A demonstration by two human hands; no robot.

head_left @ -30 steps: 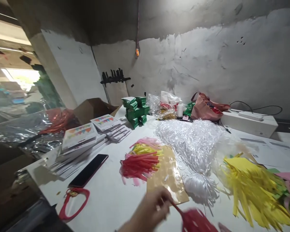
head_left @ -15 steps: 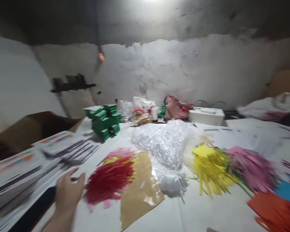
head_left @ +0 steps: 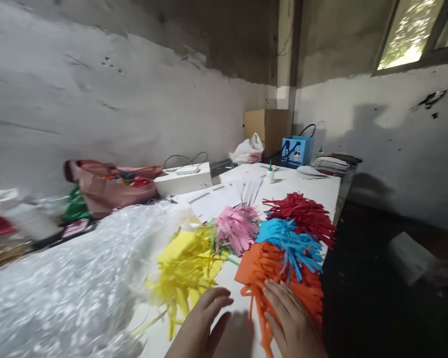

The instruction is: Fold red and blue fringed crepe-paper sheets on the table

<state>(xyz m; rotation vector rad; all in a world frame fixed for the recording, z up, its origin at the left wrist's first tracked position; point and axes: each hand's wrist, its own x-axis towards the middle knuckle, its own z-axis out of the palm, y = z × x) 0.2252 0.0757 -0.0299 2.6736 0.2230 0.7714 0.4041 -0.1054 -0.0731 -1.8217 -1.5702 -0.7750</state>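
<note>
Both of my hands reach over the near edge of a white table (head_left: pixel 321 186). My left hand (head_left: pixel 201 325) hovers with fingers stretched out beside a yellow fringed paper pile (head_left: pixel 184 268). My right hand (head_left: pixel 289 320) lies flat, fingers spread, on an orange fringed paper pile (head_left: pixel 256 263). Behind the orange pile lie blue fringed paper (head_left: pixel 287 238), pink fringed paper (head_left: pixel 237 228) and red fringed paper (head_left: pixel 302 211). Neither hand grips anything.
A heap of white ribbon (head_left: pixel 70 278) fills the left. Farther back sit a pink bag (head_left: pixel 108 186), a white box (head_left: pixel 182 180), a glue bottle (head_left: pixel 271 174), a blue bag (head_left: pixel 296 149) and a cardboard box (head_left: pixel 265 129). The table's right edge drops to dark floor.
The view has swung right, from the left end of the table to the coloured fringe piles. My left hand left the phone area; both hands now rest at the yellow and orange piles.
</note>
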